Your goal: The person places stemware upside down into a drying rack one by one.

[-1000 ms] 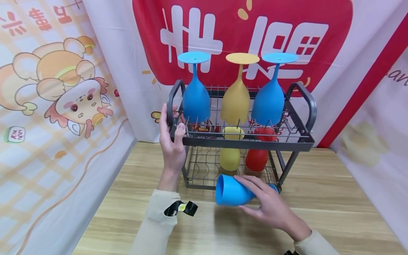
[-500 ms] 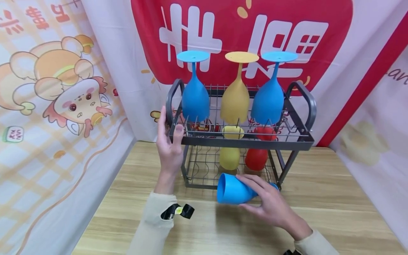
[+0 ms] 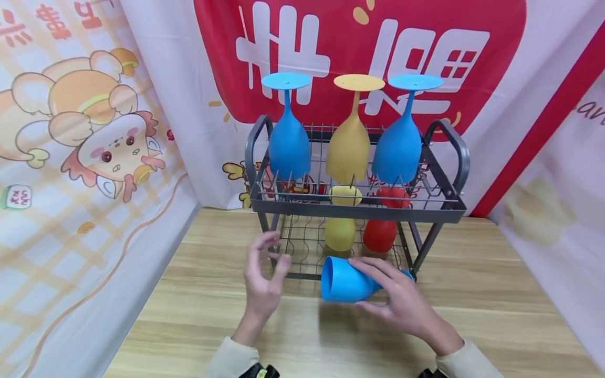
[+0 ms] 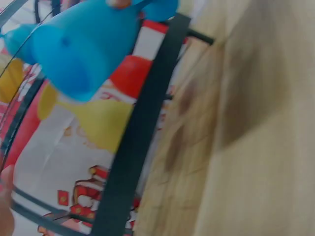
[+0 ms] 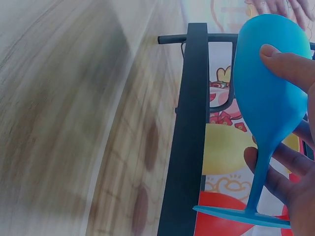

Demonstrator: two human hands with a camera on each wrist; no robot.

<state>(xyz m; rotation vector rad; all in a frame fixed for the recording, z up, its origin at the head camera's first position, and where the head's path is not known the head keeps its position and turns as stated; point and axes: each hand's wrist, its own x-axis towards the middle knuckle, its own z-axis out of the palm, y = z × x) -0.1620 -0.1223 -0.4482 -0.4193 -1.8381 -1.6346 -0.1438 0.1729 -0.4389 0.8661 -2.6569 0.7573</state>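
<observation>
My right hand [image 3: 402, 302] grips a blue goblet [image 3: 347, 281] lying sideways in the air, its mouth pointing left and its foot by the rack's right front corner. In the right wrist view, the thumb lies on the bowl of the blue goblet [image 5: 270, 73] and fingers curl behind its stem. My left hand [image 3: 264, 283] is in the air at the rack's lower left front, fingers loosely bent with nothing in them. The dark metal two-tier rack [image 3: 359, 212] carries upside-down goblets: a blue one [image 3: 289, 147], a yellow one [image 3: 348, 149] and another blue one [image 3: 397, 147] on top.
On the lower tier, a yellow goblet [image 3: 340, 233] and a red goblet [image 3: 380, 234] stand upside down towards the right. The rack has raised side handles [image 3: 456, 157]. It stands on a wooden table [image 3: 189, 294] against a printed cloth backdrop [image 3: 217, 131].
My left hand has let go of the rack's upper left corner and dropped down towards the lower tier. The right hand with the blue goblet has barely moved.
</observation>
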